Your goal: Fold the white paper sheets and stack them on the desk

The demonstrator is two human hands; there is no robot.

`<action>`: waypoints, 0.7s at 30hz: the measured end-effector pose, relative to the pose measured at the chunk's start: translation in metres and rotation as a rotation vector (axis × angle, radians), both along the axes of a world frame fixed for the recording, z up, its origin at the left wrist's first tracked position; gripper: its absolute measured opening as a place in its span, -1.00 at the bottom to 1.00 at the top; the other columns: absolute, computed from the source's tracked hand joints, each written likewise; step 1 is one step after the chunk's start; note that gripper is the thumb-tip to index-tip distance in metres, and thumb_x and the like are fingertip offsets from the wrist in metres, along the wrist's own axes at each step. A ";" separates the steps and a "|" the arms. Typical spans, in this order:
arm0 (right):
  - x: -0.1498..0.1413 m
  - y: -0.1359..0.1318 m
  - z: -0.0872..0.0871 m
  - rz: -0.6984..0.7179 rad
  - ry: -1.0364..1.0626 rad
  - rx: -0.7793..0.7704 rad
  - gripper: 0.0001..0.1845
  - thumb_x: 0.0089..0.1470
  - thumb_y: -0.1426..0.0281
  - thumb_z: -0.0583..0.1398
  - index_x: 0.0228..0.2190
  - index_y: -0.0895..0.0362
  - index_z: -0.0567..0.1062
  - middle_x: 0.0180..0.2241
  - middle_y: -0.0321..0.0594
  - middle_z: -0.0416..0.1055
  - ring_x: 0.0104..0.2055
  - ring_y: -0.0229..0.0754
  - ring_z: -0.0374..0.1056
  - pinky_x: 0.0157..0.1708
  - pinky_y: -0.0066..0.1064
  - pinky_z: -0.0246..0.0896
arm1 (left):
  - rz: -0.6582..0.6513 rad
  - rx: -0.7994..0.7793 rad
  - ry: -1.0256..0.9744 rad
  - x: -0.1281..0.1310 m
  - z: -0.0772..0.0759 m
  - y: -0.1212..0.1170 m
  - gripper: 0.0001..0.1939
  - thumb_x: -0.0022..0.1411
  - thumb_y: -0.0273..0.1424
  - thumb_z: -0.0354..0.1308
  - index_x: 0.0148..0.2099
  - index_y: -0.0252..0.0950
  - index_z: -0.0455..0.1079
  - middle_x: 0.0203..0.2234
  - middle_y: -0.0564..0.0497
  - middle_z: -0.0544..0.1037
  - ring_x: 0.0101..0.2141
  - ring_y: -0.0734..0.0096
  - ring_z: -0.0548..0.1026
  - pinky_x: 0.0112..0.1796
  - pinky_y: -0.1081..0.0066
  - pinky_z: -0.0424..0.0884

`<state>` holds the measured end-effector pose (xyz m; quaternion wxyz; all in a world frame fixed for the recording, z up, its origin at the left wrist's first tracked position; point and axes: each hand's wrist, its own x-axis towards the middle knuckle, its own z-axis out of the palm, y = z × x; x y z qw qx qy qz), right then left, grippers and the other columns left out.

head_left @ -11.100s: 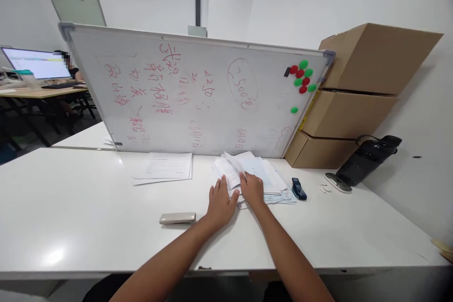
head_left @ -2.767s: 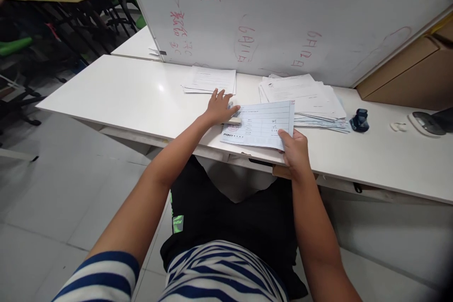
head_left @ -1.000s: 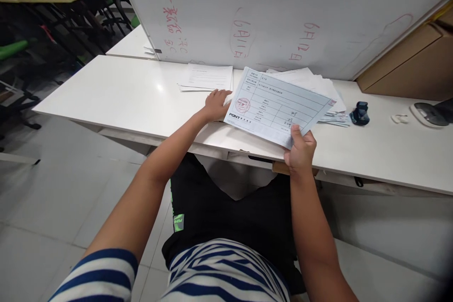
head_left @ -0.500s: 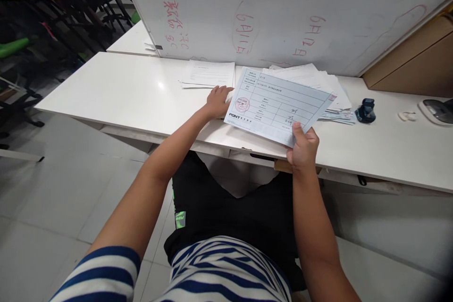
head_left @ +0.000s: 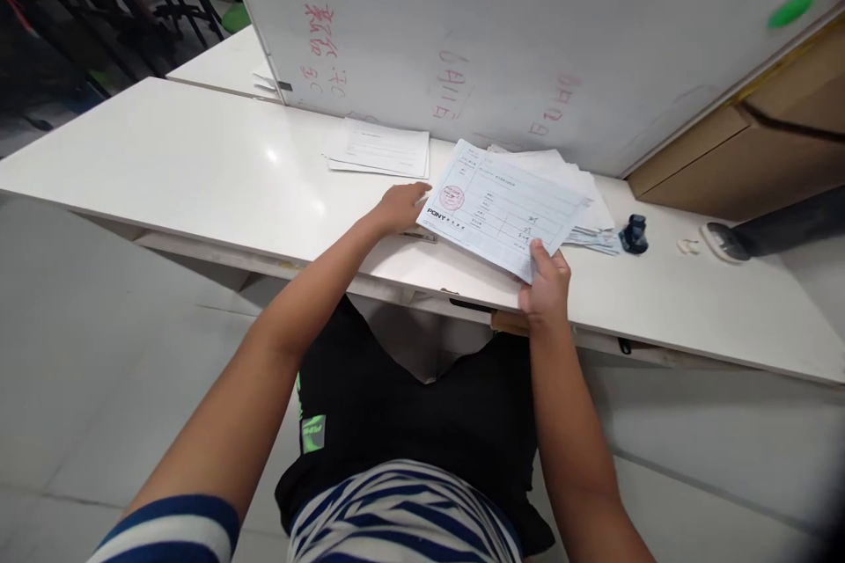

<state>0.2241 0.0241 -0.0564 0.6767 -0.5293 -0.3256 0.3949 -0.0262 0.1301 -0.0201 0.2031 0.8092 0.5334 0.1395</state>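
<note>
A pale blue printed form [head_left: 502,202] with a red round stamp and the word PONY is held tilted above the desk. My right hand [head_left: 547,286] grips its lower right corner, thumb on top. At the form's left edge is my left hand [head_left: 401,207], its visible fingers stretched out; some fingertips are hidden, and I cannot tell whether they touch the sheet. Behind the form lies a pile of papers [head_left: 598,202], partly covered by it. A smaller stack of white sheets [head_left: 386,149] rests beyond my left hand.
A whiteboard [head_left: 515,35] with red writing stands along the back of the white desk [head_left: 198,158]. To the right are a dark blue object [head_left: 634,234], a small white piece [head_left: 687,246] and a grey-white device [head_left: 724,243]. Cardboard boxes [head_left: 719,149] stand behind them.
The view has shifted, showing more of the desk's right end. My left hand's fingers, spread before, are now closer to the form's left edge. My right hand keeps holding the form.
</note>
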 end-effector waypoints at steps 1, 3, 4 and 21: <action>0.001 0.009 0.003 0.002 -0.007 -0.047 -0.53 -0.06 0.15 0.29 -0.12 0.10 0.45 -0.13 -0.19 0.49 -0.10 -0.10 0.43 -0.28 -0.28 0.44 | -0.006 -0.008 -0.009 0.000 0.001 -0.001 -0.44 0.23 -0.05 -0.07 0.18 -0.19 0.28 0.10 -0.06 0.43 0.10 0.04 0.35 0.06 0.21 0.29; 0.000 0.034 0.012 0.024 -0.048 -0.088 -0.57 -0.05 0.14 0.27 -0.14 0.06 0.43 -0.12 -0.22 0.49 -0.14 -0.13 0.43 -0.44 -0.39 0.39 | 0.004 -0.013 -0.042 0.001 0.002 -0.003 -0.45 0.27 -0.05 -0.11 0.14 -0.26 0.32 0.06 -0.12 0.47 0.04 0.05 0.41 -0.01 0.25 0.34; -0.003 0.050 0.018 0.044 -0.075 -0.087 -0.59 -0.04 0.15 0.26 -0.15 0.05 0.42 -0.12 -0.23 0.49 -0.16 -0.15 0.43 -0.49 -0.44 0.36 | 0.021 -0.015 -0.055 0.001 0.001 -0.004 -0.43 0.28 -0.05 -0.13 0.14 -0.29 0.33 0.07 -0.14 0.46 0.03 0.06 0.42 -0.02 0.26 0.34; -0.167 0.247 0.040 0.385 -0.580 -0.280 -0.80 0.08 0.26 0.19 -0.37 0.17 0.44 -0.43 -0.14 0.43 -0.40 -0.15 0.37 -0.35 -0.22 0.32 | -0.023 0.111 -0.025 0.000 -0.005 -0.008 -0.49 0.34 -0.09 -0.23 -0.04 -0.21 0.47 -0.08 -0.07 0.55 -0.04 0.10 0.43 -0.10 0.21 0.35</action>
